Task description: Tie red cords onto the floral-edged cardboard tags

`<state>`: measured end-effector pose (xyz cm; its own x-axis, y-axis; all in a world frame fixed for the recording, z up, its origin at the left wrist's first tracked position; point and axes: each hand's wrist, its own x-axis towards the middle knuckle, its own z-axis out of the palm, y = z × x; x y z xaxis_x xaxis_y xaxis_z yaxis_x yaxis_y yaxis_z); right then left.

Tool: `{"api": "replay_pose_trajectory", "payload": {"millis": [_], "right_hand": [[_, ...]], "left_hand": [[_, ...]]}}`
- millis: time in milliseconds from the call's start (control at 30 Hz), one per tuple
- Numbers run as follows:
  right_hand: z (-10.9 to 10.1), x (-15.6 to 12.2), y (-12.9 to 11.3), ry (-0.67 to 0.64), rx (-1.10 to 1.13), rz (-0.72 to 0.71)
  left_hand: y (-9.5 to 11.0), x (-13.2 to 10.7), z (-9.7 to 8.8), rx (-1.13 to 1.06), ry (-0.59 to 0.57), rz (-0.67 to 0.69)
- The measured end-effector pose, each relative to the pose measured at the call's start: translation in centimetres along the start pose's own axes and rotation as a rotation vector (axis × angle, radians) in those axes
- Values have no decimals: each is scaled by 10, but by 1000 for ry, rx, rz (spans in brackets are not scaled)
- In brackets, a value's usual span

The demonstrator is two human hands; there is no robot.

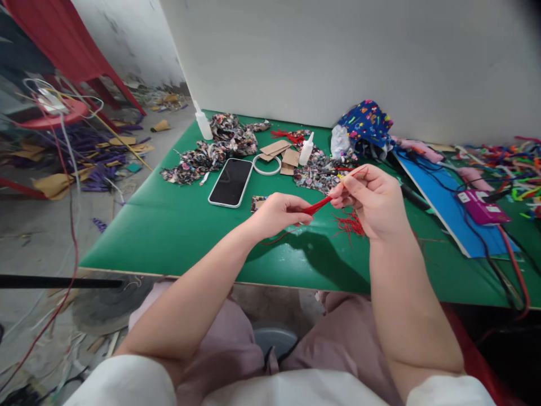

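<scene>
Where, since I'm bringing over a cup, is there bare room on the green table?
Widest: front left of the green table, between the phone, left forearm and left edge. A smaller, shaded one lies between the forearms, in front of the loose red strands. Crowded: the back, with patterned fabric, and the right, around the blue board.

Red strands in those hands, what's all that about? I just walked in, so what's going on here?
Someone's left hand grips a bundle of red strands, while the right hand pinches it farther along, so it spans the gap between them above a green tabletop. A loose red tuft lies on the table near the right hand. Beyond the left hand are a phone with a dark screen, a white ring and bunched patterned fabric.
</scene>
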<state>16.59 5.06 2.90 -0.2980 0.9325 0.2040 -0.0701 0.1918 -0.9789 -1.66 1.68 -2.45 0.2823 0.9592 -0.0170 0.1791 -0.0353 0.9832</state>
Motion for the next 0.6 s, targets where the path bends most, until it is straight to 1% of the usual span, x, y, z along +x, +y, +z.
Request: {"api": "replay_pose_trajectory", "payload": {"millis": [100, 167, 233, 300, 333, 433, 533, 600], "right_hand": [[1, 0, 1, -31, 21, 26], [4, 0, 3, -56, 34, 46], [8, -1, 6, -86, 39, 57], [11, -1, 8, -123, 34, 57], [13, -1, 9, -139, 30, 52], [15, -2, 10, -153, 21, 42], [14, -2, 9, -123, 19, 48], [11, -2, 7, -96, 24, 46]], "left_hand": [[-1, -1, -8, 142, -70, -18], [1, -3, -10, 150, -41, 35], [5, -4, -8, 21, -7, 130], [9, -4, -2, -164, -35, 208], [10, -4, 1, -240, -49, 224], [11, -3, 8, -355, -44, 190], [10, -3, 11, -326, -17, 133], [10, -3, 11, -300, 23, 110]]}}
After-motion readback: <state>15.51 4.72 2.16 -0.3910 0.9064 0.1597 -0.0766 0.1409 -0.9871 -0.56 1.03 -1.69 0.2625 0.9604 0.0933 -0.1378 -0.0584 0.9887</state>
